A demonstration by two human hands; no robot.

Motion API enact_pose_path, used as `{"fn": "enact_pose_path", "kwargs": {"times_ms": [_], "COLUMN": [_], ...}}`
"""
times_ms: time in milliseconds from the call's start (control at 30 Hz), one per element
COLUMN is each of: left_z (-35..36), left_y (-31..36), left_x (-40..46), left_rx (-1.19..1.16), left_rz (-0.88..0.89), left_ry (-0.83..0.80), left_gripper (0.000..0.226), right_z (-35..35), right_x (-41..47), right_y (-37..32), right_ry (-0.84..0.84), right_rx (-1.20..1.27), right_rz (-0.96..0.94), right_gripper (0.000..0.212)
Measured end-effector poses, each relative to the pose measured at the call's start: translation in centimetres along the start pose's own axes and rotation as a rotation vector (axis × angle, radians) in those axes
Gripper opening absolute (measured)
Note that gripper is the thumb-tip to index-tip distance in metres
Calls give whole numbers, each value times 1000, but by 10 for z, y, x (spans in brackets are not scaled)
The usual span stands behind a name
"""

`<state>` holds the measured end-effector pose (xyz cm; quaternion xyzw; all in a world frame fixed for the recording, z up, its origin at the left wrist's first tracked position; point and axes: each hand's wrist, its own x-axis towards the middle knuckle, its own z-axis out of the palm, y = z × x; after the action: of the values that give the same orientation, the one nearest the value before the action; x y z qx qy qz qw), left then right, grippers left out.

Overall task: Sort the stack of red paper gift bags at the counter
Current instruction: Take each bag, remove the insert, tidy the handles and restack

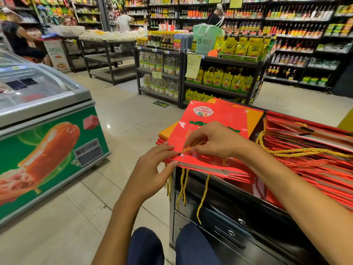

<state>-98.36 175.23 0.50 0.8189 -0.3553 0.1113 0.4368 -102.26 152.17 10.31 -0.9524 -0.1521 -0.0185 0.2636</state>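
Head view: top gift bag (208, 131) under both hands (193, 150).

This is a grocery shop: long shelves (298, 25) carry many sauce bottles, a low rack (219, 73) holds yellow packets, and a chest freezer (44, 104) stands on the tiled floor (122, 119).
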Motion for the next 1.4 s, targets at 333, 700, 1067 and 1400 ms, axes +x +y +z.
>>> {"fn": "enact_pose_path", "kwargs": {"times_ms": [333, 700, 1067, 1400], "left_z": [0, 3, 5, 9], "left_y": [3, 0, -1, 7], "left_x": [1, -3, -2, 0], "left_rx": [18, 26, 26, 12], "left_rz": [35, 32, 58, 74], "left_ry": [8, 10, 36, 148], "left_gripper": [40, 34, 39, 26], "right_z": [5, 1, -4, -2], "right_x": [4, 5, 8, 5], "right_y": [-5, 0, -13, -8], "right_ry": [50, -71, -58, -25], "right_rx": [34, -41, -184, -15], "right_rz": [4, 16, -77, -39], "right_gripper": [9, 3, 5, 9]}}
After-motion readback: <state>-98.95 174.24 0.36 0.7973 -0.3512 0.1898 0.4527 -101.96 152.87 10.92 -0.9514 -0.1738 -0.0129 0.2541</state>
